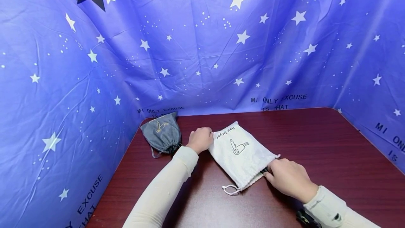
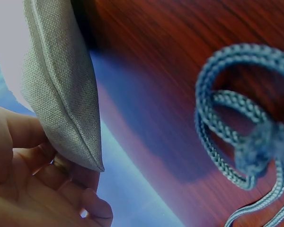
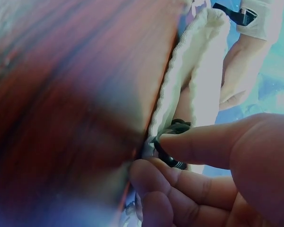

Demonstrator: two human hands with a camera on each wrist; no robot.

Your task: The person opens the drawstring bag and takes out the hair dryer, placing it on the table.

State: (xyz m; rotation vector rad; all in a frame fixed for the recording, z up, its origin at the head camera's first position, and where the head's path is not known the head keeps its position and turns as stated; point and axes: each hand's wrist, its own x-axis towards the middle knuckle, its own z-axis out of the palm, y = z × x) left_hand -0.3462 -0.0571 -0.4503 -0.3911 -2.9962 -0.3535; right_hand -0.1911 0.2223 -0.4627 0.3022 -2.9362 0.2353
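Note:
A white drawstring bag [image 1: 243, 157] printed "Hair Dryer" lies on the table, its mouth toward the right hand. At its far-left corner the left hand [image 1: 200, 139] grips the cloth; in the left wrist view the fingers curl about that corner [image 2: 78, 137]. Right at the mouth, the right hand [image 1: 289, 177] pinches a black cord [image 3: 179, 165] between thumb and fingers. The right wrist view shows the cord looped at the bag's opening. Most of what lies inside the bag is hidden by the cloth.
A grey drawstring bag [image 1: 161, 134] with a gold print lies at the table's far left, beside the left hand. Its braided drawstring [image 2: 206, 90] loops up close to the left wrist camera. Blue star-patterned cloth [image 1: 196, 45] hangs around the dark red table [image 1: 316, 133].

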